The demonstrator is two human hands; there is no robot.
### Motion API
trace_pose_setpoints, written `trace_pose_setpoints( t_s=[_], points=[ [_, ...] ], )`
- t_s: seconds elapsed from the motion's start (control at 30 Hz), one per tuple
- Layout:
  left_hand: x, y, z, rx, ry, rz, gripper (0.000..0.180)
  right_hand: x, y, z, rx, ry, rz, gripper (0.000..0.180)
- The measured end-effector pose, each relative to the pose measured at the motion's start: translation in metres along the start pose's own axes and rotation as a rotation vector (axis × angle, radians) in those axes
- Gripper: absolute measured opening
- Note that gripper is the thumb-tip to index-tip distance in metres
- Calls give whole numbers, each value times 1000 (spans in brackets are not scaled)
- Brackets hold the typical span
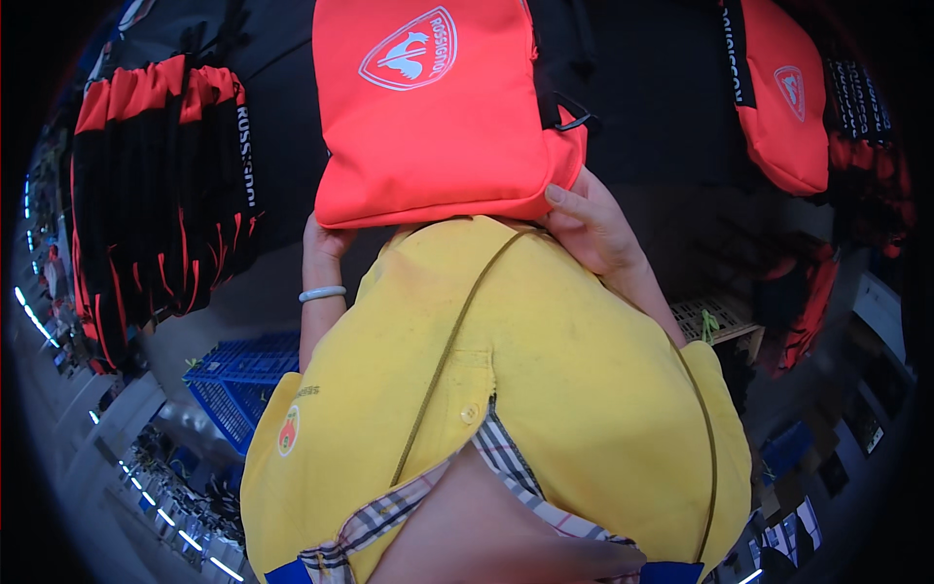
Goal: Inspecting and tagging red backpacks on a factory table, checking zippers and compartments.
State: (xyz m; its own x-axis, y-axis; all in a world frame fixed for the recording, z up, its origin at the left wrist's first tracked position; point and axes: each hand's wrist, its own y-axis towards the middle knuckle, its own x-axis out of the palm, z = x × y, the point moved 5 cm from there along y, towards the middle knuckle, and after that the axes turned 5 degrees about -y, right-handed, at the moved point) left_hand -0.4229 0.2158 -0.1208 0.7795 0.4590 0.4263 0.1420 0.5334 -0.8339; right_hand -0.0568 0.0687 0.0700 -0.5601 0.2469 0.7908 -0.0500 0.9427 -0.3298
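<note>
A bright red bag [438, 146] with a pale printed emblem lies in front of me on a dark surface, its lower edge close to my body. At its lower right corner my right hand [595, 222] is closed on the fabric, the thumb lying on top near a red side flap. My left hand [327, 237] reaches under the lower left corner, so its fingers are hidden. A pale bangle [322, 293] circles that wrist. A black strap with a buckle [574, 119] sticks out from the bag's right side.
Several black and red bags [161, 195] hang or stand in a row at the left. Another red bag [786, 97] is at the far right, near more dark ones. Below the left row sits a blue plastic crate [233, 389]. A pale crate [715, 319] stands beyond my right arm.
</note>
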Motion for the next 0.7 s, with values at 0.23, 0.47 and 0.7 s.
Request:
trace_pose_setpoints(
  t_s=[0.23, 0.47, 0.7],
  points=[
    [-7, 6, 2, 7, -20, 38, 31, -3, -1, 13, 86, 48, -81, 54],
    [-15, 5, -13, -25, 3, -2, 34, -20, -4, 26, 112, 364, -454, 54],
    [-25, -12, -29, 160, 205, 0, 42, 0, -4, 1, -12, -98, 10, 64]
  ],
)
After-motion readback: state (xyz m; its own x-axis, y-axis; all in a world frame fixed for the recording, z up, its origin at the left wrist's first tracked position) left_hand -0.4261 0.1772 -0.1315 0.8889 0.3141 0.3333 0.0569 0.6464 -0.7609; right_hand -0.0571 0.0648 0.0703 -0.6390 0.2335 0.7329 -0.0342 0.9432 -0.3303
